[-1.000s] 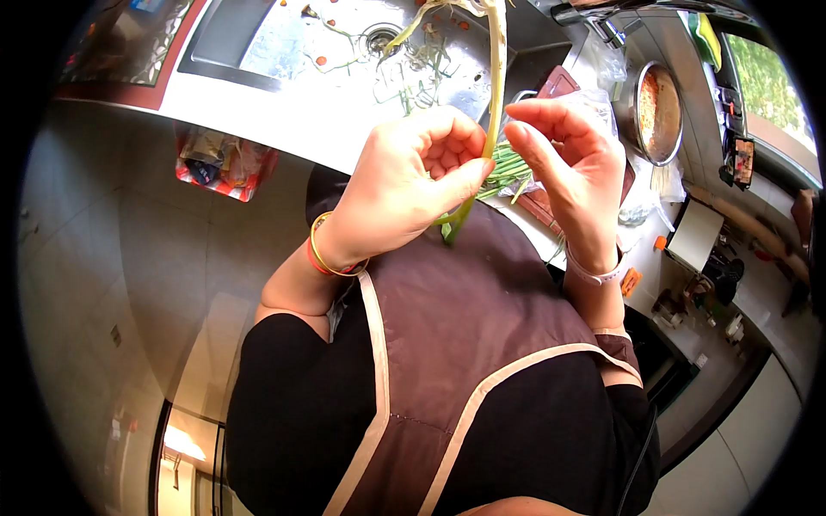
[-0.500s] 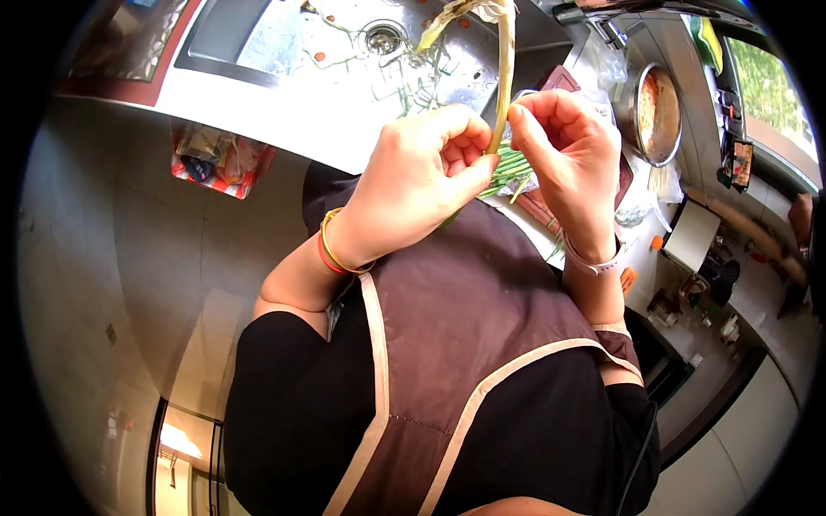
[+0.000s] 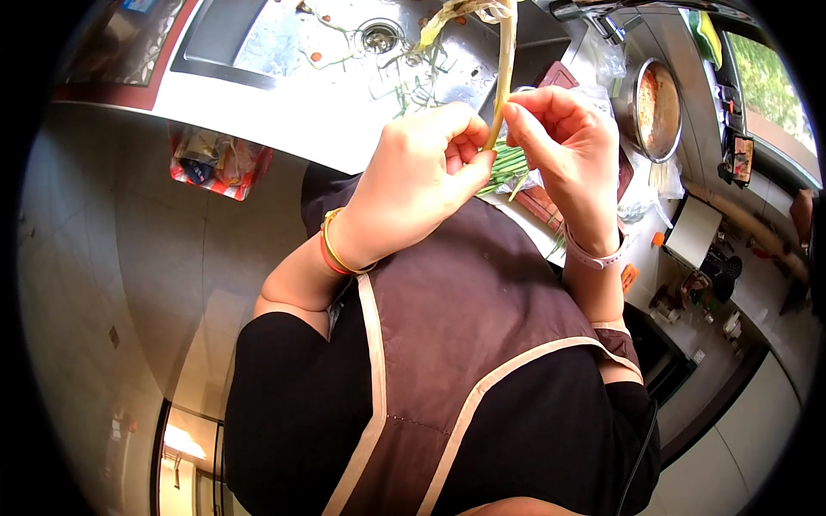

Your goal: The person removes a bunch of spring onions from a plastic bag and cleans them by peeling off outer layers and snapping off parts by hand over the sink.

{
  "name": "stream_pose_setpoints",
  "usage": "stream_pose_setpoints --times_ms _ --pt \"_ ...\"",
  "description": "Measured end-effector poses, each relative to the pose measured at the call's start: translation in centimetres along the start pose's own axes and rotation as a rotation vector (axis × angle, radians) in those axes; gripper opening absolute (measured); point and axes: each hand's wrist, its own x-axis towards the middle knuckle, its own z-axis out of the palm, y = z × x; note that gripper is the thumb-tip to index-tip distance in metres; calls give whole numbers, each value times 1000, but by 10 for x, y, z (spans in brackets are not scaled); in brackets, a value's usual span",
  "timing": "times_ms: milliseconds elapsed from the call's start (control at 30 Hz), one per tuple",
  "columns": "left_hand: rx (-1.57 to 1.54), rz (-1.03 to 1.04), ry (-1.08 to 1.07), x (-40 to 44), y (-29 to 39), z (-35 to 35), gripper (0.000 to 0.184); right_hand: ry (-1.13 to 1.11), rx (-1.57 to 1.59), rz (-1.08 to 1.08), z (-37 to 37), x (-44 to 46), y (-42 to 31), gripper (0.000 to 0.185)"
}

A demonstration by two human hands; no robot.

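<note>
A long pale yellow-green stalk, scallion-like, stands upright with a withered yellowish leaf hanging off its top left. My left hand is closed, pinching the stalk's lower end between thumb and fingers. Just above that, my right hand presses thumb and forefinger together against the side of the stalk. Behind both hands lies a bunch of cut green stems, partly hidden by the fingers, beside a reddish-brown board.
Ahead is a steel sink with green scraps and orange bits around its drain. A metal bowl with reddish contents stands at right, near clear plastic bags. A red-and-white bag hangs below the counter edge.
My right thumb and forefinger have moved slightly left, onto the stalk. My left hand keeps its hold nearly in place, and the view has shifted a little.
</note>
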Motion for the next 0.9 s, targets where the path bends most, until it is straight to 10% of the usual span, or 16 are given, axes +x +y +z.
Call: stream_pose_setpoints --times_ms 567,900 --pt "-567 -264 -57 7 -1 -5 17 -26 46 5 3 4 11 11" --pt "-378 -213 43 23 -26 -4 6 -33 -186 -203 10 11 30 15"
